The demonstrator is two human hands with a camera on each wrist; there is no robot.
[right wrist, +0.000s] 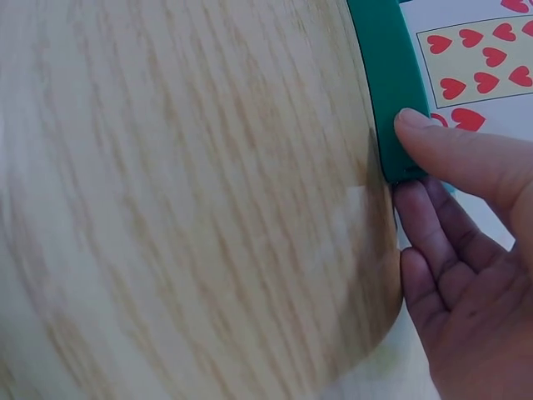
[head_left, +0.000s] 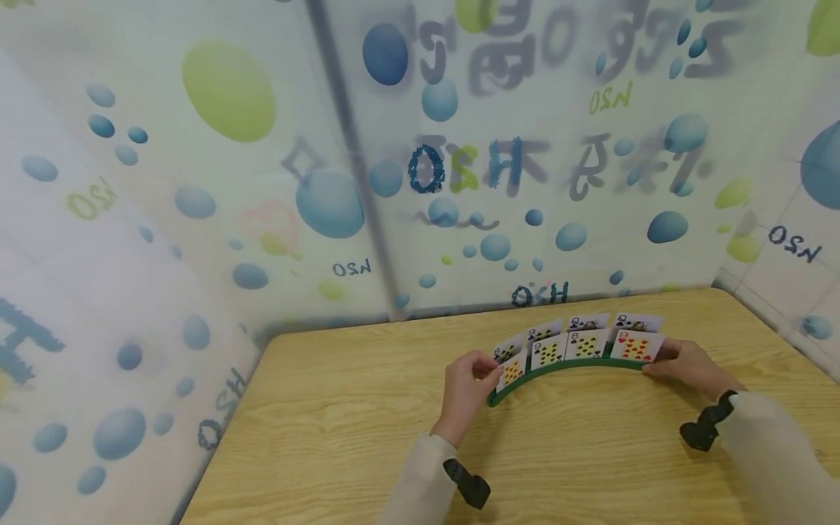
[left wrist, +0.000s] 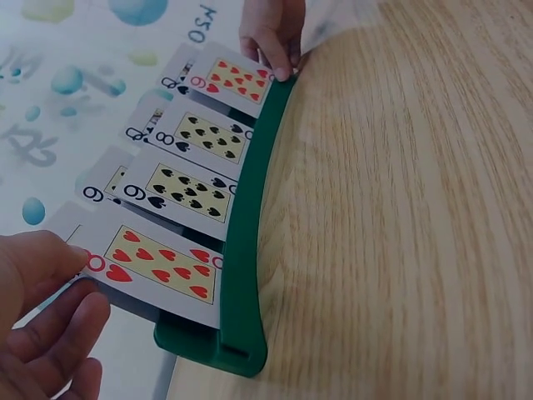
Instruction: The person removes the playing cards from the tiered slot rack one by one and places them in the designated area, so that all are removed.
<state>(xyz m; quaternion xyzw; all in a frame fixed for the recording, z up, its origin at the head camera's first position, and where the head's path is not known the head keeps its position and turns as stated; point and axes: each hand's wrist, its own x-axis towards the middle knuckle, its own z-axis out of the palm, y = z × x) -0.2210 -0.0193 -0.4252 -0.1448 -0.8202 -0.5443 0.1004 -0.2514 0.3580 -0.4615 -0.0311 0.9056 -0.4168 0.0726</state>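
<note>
A curved green playing-card holder (head_left: 577, 364) stands on the table with several cards in two staggered rows. My left hand (head_left: 464, 390) is at its left end, pinching the upper corner of a hearts card (left wrist: 162, 267) between thumb and fingers; the thumb partly covers the number. My right hand (head_left: 689, 367) grips the holder's right end, thumb on the front of the green strip and fingers behind and under it. Beside that thumb stands a nine of hearts (head_left: 635, 345). Between the ends are a nine of spades (left wrist: 183, 190) and an eight of spades (left wrist: 204, 137). Two queens (head_left: 588, 321) show behind.
The light wooden table (head_left: 354, 423) has a rounded back right corner. Behind it hangs a pale curtain (head_left: 262, 182) with blue and green dots and mirrored lettering. Black straps with small devices (head_left: 467, 484) sit on both wrists, over pale sleeves.
</note>
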